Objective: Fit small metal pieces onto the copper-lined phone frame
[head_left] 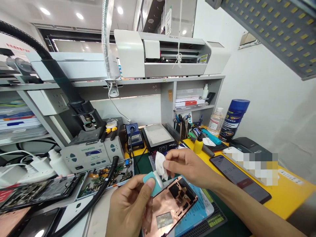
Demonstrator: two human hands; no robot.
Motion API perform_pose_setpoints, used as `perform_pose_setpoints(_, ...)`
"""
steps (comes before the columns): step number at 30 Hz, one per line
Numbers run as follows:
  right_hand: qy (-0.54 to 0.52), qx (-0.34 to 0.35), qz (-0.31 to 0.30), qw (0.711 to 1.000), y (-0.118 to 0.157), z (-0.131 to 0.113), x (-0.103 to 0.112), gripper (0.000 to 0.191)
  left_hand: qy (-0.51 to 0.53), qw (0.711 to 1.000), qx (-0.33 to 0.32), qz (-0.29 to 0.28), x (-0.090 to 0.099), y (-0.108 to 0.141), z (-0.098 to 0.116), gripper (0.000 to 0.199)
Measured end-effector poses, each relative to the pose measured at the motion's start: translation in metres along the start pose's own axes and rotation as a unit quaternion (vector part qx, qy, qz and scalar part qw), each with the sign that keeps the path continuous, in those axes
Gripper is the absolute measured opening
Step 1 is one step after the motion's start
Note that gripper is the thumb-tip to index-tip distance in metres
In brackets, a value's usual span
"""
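My left hand (132, 200) pinches a small teal-handled scraper (153, 184) with a pale, flat edge, its thumb on top. Against that edge my right hand (181, 163) holds a crumpled white tissue (161, 164) between closed fingers and thumb. Just below lies a copper-backed phone screen panel (166, 200), tilted, with black patches and a flex cable near its upper end. The left fingers are beside or against its left edge; whether they grip it I cannot tell. Under the panel is a blue-and-white packet (198, 200).
Left are a tray of small circuit parts (108, 176), a hot-air station (92, 154) and its black hose (103, 187). Right are a dark-screened phone (239, 176), a yellow bottle (198, 144) and a blue spray can (233, 120). A lamp (276, 29) hangs overhead.
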State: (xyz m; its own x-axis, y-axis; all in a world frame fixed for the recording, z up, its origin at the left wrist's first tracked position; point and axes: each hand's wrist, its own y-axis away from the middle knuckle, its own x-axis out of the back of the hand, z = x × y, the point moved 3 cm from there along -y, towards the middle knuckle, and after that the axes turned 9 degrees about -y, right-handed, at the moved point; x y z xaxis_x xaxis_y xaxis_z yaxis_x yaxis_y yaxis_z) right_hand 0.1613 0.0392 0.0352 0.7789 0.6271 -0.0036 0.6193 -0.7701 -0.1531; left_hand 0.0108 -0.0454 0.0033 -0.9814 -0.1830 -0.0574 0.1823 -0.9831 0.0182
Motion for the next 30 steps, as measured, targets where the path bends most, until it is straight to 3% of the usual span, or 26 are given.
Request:
perform_pose_setpoints(19, 0.051, -0.028, -0.073, 0.996, 0.005, 0.005, 0.000, 0.020, -0.081, 0.997, -0.005, 0.000, 0.002, -0.007, -0.005, 0.038)
perform_pose_setpoints(24, 0.105, -0.029, -0.070, 0.992, 0.008, 0.006, -0.001, 0.018, -0.077, 0.997, -0.022, -0.011, 0.002, -0.008, -0.006, 0.034)
perform_pose_setpoints(30, 0.077, -0.056, -0.053, 0.994, 0.003, 0.018, 0.000, 0.014, -0.080, 0.997, -0.001, -0.025, 0.005, -0.010, -0.008, 0.033)
